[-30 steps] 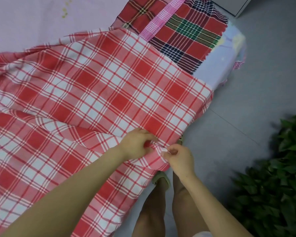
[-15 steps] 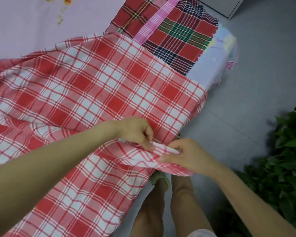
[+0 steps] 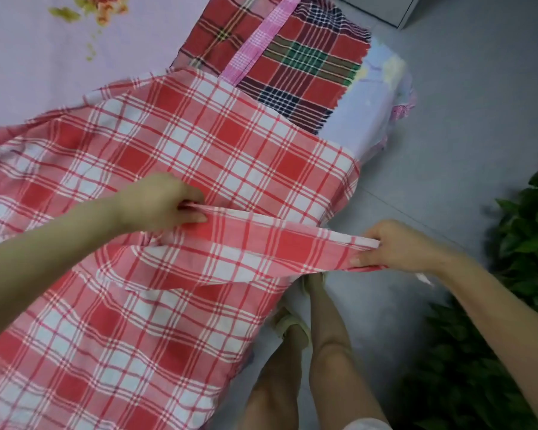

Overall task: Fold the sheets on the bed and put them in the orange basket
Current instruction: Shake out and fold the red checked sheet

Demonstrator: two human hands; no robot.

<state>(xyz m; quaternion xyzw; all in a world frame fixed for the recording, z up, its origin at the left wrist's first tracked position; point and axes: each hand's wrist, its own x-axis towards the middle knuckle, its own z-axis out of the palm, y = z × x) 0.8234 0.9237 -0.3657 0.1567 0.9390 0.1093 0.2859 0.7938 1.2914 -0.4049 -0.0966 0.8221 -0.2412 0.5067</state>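
A large red-and-white checked sheet (image 3: pixel 199 144) lies spread over the bed and hangs off its near side. My left hand (image 3: pixel 165 201) pinches the sheet's edge over the bed. My right hand (image 3: pixel 395 246) pinches the same edge out past the bedside, above the floor. The edge is stretched taut between the two hands. A darker red, green and navy plaid sheet (image 3: pixel 295 66) with a pink checked strip (image 3: pixel 258 41) lies flat at the far corner of the bed, partly under the red sheet. No orange basket shows.
The bed has a pale lilac cover (image 3: pixel 44 63) with a flower print. Grey floor (image 3: pixel 479 103) runs along the right. A leafy green plant (image 3: pixel 494 336) stands at the lower right. My legs and sandals (image 3: pixel 295 333) are by the bedside. A white furniture corner (image 3: pixel 398 10) sits top right.
My hands were together on the sheet's edge. They have drawn apart, the right moving out to the right and the left up over the bed, pulling the edge straight.
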